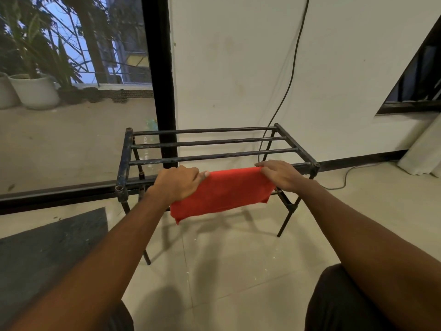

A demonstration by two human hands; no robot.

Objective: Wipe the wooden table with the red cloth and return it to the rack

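Both hands are on the red cloth (222, 193), which hangs folded over the nearest bar of the black metal rack (207, 144) standing on the tiled floor by the white wall. The left hand (177, 186) is closed over the cloth's left end, thumb showing on top. The right hand (281, 174) lies on the right end with fingers curled over the fold, though whether it truly pinches the fabric or only presses it flat is hard to tell from this angle. No wooden table is in view, so the wiping cannot be judged. The cloth being at the rack could mean either taking it off or hanging it back.
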